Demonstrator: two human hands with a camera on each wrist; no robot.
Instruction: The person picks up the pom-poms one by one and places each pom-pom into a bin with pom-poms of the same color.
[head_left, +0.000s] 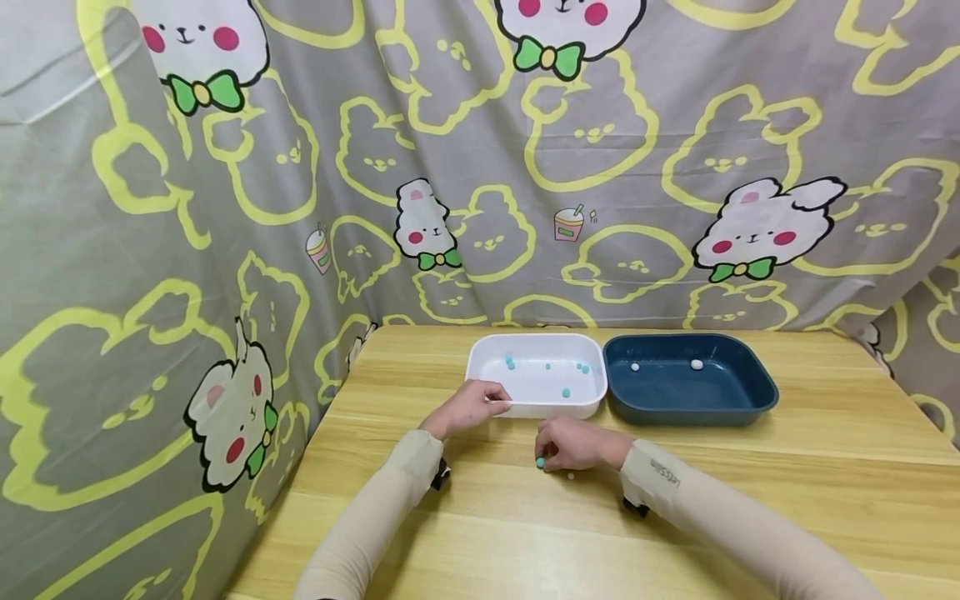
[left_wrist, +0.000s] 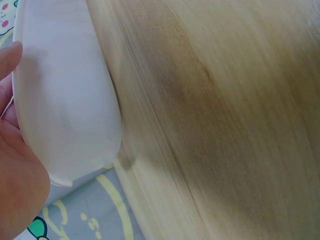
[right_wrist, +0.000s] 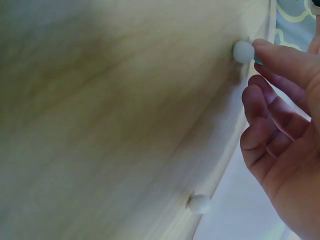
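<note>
My left hand (head_left: 471, 407) holds the near-left rim of a white tray (head_left: 551, 410), with the thumb (left_wrist: 10, 59) at the rim in the left wrist view. Small teal balls lie inside that tray. On the table in front of it, my right hand (head_left: 576, 443) pinches a teal ball (head_left: 541, 462) between thumb and index finger. Most of this ball is hidden in the right wrist view, where a white ball (right_wrist: 244, 51) appears right at the thumb tip. A second white ball (right_wrist: 199, 203) lies on the wood farther off.
A dark blue tray (head_left: 690, 408) stands against the white tray's right side, with two white balls (head_left: 697, 364) inside. Both trays are near the back of the wooden table (head_left: 480, 542). A patterned grey curtain (head_left: 480, 167) hangs behind and along the left.
</note>
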